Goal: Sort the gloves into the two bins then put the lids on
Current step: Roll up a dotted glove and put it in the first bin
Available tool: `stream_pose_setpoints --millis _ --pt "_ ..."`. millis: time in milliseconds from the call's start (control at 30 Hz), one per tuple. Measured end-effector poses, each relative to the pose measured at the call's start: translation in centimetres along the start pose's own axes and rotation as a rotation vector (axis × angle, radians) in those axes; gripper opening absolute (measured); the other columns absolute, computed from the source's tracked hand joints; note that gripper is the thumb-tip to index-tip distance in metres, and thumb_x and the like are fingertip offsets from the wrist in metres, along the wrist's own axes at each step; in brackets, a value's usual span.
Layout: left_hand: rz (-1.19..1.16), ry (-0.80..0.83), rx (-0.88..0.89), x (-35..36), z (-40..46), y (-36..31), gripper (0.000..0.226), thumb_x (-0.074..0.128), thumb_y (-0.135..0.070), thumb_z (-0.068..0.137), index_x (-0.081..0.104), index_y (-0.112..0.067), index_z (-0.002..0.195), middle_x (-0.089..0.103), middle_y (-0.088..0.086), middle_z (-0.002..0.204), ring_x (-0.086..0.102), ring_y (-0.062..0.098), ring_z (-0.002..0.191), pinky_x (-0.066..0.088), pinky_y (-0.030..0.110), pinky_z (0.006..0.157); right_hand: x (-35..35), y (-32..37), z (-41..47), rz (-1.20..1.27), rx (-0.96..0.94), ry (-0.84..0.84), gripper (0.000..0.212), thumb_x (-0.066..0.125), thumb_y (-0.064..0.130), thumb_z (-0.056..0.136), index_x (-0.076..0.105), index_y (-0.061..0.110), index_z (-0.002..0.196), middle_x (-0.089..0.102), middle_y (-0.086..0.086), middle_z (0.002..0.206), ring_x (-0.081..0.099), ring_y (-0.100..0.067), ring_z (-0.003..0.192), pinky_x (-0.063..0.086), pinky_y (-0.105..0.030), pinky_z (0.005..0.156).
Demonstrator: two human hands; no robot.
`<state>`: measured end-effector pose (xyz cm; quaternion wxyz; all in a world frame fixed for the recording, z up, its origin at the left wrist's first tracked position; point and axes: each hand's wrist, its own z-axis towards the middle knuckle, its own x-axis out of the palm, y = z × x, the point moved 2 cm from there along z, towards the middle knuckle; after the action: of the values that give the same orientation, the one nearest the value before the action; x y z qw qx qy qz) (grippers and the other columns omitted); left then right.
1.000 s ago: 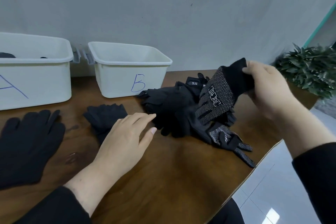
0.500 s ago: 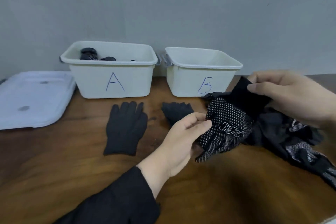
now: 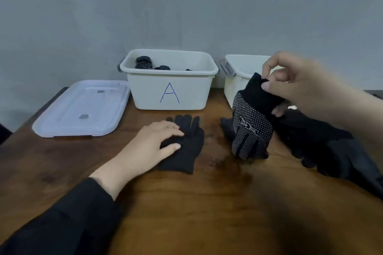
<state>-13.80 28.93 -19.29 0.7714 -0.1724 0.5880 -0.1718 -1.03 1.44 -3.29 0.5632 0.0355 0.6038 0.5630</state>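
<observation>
Head view, dotted glove: I see the black dotted glove [image 3: 251, 130] hanging cuff-up in front of the second bin, its fingertips down at the tabletop [image 3: 207, 203].
Right hand: my right hand [image 3: 294, 87] pinches the dotted glove's plain cuff between thumb and fingers.
Plain glove: a plain black knit glove [image 3: 186, 149] lies flat on the tabletop just in front of bin A, fingers pointing toward the bin.
Left hand: my left hand [image 3: 153, 145] rests on the plain glove with fingers relaxed and fairly straight, gripping nothing.
Glove pile: a heap of dark gloves [image 3: 331, 147] sits on the tabletop to the right, partly under my right forearm; one dark glove [image 3: 226, 128] shows just behind the dotted one.
Bin A: the white bin marked A [image 3: 170, 91] stands at the back against the wall with a few dotted gloves inside.
Second bin: another white bin [image 3: 238, 76] stands just right of bin A, its front partly hidden by the dotted glove and my hand.
Lids: the white lids [image 3: 83, 107] lie on the tabletop, left of bin A.
</observation>
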Motion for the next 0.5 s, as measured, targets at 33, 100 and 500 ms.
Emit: stream_pose_setpoints --millis 33,100,500 --pt "0.075 0.091 -0.004 0.5 -0.2 0.7 0.038 0.057 -0.047 0.096 0.056 -0.042 0.134 0.043 -0.021 0.146 0.033 0.001 0.137 0.026 0.034 0.117 0.3 0.2 0.4 0.008 0.023 -0.013 0.024 0.058 0.003 0.098 0.057 0.024 0.087 0.059 -0.006 0.066 0.067 -0.029 0.051 0.058 -0.037 0.056" --pt "0.193 0.174 -0.023 1.3 -0.1 0.7 0.049 0.047 -0.059 0.096 0.048 -0.043 0.142 0.034 -0.017 0.154 0.024 0.007 0.144 0.018 0.039 0.119 0.9 0.4 1.3 0.017 0.075 -0.034 0.023 0.058 0.004 0.097 0.063 0.022 0.084 0.067 -0.004 0.069 0.069 -0.028 0.056 0.060 -0.044 0.066" --pt "0.158 -0.049 -0.039 1.6 0.0 -0.2 0.047 0.041 -0.059 0.097 0.058 -0.035 0.133 0.052 -0.016 0.127 0.045 0.007 0.120 0.031 0.036 0.107 3.4 4.2 4.5 -0.374 0.032 -0.058 0.004 0.074 0.027 0.088 0.076 0.029 0.091 0.066 0.006 0.074 0.054 -0.006 0.056 0.041 -0.027 0.056"
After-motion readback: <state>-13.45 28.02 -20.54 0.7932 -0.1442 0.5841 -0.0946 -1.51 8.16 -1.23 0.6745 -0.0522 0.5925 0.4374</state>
